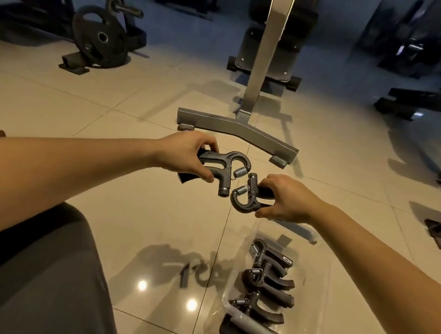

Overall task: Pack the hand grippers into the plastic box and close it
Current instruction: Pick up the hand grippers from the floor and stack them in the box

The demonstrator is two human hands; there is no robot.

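No writing is readable on anything. My left hand (188,155) grips one hand gripper (220,169), spring end pointing right; my right hand (283,198) grips another (246,196), spring end pointing left. Both hover beyond the open plastic box (304,323), which holds three more grippers (267,281).

No text, label or number can be read anywhere.

You have two hand grippers up in the air, one in your left hand (188,157) and one in your right hand (285,197). Three more lie in the one clear plastic box (221,296).
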